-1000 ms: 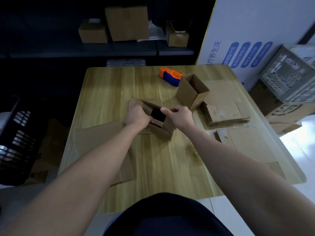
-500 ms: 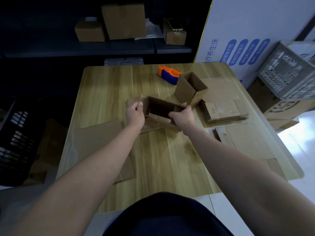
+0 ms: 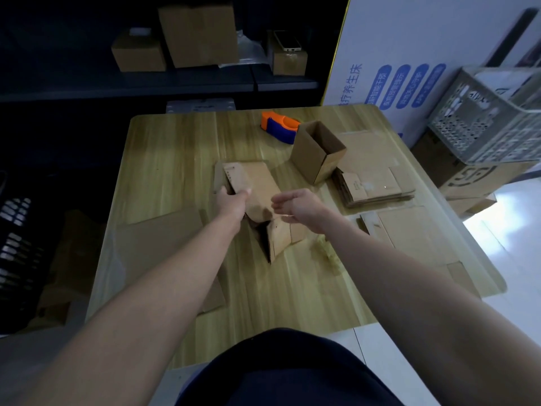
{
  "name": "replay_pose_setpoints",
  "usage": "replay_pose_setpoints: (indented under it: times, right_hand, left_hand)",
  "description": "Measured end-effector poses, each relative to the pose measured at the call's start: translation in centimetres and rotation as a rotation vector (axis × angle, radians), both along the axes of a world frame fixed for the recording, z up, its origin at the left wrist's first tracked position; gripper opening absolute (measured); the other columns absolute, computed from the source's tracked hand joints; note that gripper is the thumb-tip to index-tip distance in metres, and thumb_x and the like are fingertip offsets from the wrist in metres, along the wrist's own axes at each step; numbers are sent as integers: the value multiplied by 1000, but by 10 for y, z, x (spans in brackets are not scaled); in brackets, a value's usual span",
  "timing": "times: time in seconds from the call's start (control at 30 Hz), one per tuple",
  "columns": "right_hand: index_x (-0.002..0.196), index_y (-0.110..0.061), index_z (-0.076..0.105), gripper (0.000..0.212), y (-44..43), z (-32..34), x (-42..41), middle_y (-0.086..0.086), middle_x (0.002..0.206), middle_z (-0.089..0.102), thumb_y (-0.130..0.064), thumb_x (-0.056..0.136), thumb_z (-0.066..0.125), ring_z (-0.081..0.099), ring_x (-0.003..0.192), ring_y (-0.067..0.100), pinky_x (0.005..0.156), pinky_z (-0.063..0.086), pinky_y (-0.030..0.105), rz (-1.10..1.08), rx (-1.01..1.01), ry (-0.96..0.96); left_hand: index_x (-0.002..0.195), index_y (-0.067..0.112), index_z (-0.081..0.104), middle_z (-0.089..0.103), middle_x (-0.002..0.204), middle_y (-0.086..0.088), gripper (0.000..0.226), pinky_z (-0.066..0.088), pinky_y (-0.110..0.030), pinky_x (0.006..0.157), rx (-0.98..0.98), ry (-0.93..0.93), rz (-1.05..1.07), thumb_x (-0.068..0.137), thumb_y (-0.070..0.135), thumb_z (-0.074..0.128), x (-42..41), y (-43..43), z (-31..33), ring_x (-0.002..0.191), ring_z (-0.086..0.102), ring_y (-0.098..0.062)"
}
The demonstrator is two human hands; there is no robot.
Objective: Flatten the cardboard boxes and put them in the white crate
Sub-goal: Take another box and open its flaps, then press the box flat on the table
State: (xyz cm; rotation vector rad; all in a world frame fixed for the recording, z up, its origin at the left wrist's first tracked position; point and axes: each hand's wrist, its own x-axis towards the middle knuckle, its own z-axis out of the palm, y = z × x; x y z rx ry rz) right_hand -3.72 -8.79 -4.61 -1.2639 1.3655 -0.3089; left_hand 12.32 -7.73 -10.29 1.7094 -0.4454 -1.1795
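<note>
A small brown cardboard box (image 3: 257, 194) lies collapsed and nearly flat on the wooden table (image 3: 164, 159), its lower flaps folded out toward me. My left hand (image 3: 231, 200) grips its left edge, thumb on top. Just right of it my right hand (image 3: 295, 205) hovers, fingers loosely curled and holding nothing. An upright open box (image 3: 317, 155) stands farther back to the right. Beside that box lies a stack of flattened boxes (image 3: 371, 189). The white crate (image 3: 491, 118) sits off the table at the far right, on top of a large carton.
An orange and blue tape dispenser (image 3: 279, 128) sits at the table's far side. Flat cardboard sheets lie at the left (image 3: 164, 232) and right (image 3: 409, 232) of the table. A black crate (image 3: 14, 244) stands on the floor at left. Shelves behind hold boxes.
The box that both hands held open has collapsed nearly flat. My right hand has let go and drawn back a little; my left hand still grips the left edge.
</note>
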Motion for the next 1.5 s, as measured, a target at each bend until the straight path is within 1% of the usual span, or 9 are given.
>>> replay_pose_setpoints:
  times: [0.13, 0.2, 0.33, 0.47, 0.63, 0.87, 0.97, 1.1, 1.5]
  right_hand:
    - [137, -11, 48, 45, -11, -14, -18, 7, 135, 51, -19, 93, 54, 48, 121, 21, 98, 38, 33, -129, -204, 185]
    - [144, -13, 36, 62, -16, -20, -23, 8, 141, 45, -34, 91, 58, 47, 122, 24, 97, 41, 37, -158, -196, 194]
    - [146, -14, 30, 82, -24, -22, -24, 7, 141, 45, -52, 82, 64, 49, 120, 27, 94, 46, 42, -166, -97, 201]
    - [122, -1, 55, 54, -18, -31, -20, 11, 111, 64, -29, 80, 75, 62, 91, 23, 76, 55, 37, -202, 38, 146]
    - [120, 0, 48, 58, 18, -54, -13, 13, 104, 56, -35, 81, 74, 59, 90, 29, 65, 53, 38, -23, 123, 447]
    - [124, 1, 46, 65, 52, -102, -8, 16, 116, 58, -39, 80, 72, 60, 104, 32, 83, 55, 41, 27, 113, 660]
    - [135, -3, 33, 83, 58, -113, -4, 16, 127, 53, -42, 76, 75, 54, 116, 32, 90, 49, 39, 26, 72, 727]
    - [140, -6, 27, 90, 58, -123, 5, 15, 139, 41, -43, 75, 76, 45, 126, 32, 98, 42, 41, 41, 38, 816]
    - [143, -9, 20, 96, 49, -134, 10, 17, 139, 36, -36, 72, 80, 45, 124, 36, 96, 43, 42, -20, 71, 856]
  left_hand:
    - [115, 9, 55, 62, 118, -9, 25, 50, -30, 75, -22, -25, 40, 91, 14, 58, 12, 1, 0, 91, 59, -19]
    - [111, 9, 55, 61, 118, -10, 18, 49, -33, 86, -14, -44, 36, 93, 12, 53, 19, 1, 3, 96, 58, -22]
    - [135, 5, 44, 51, 133, -6, 43, 40, -32, 97, 51, -114, -56, 95, 17, 52, 26, 4, 3, 116, 51, -24]
    - [127, 0, 50, 59, 125, -14, 40, 48, -35, 89, 174, -69, -192, 93, 19, 59, 31, 14, -6, 107, 59, -27]
    - [127, -4, 50, 56, 129, -17, 53, 45, -38, 98, 434, -112, -489, 83, 17, 71, 30, 42, -32, 116, 55, -30]
    - [126, 3, 49, 51, 133, -16, 69, 43, -40, 100, 447, -556, -734, 71, 29, 81, 19, 76, -60, 118, 52, -30]
    - [147, 0, 9, 14, 152, -21, 113, 30, -41, 109, 514, -760, -845, 69, 39, 81, 10, 79, -61, 137, 26, -36]
    - [148, 1, -8, 2, 153, -17, 122, 28, -39, 110, 502, -804, -892, 71, 36, 80, 6, 83, -66, 137, 22, -36]
    - [149, 2, 0, 12, 148, -14, 114, 40, -39, 101, 493, -827, -836, 72, 28, 81, 6, 79, -71, 126, 38, -35]
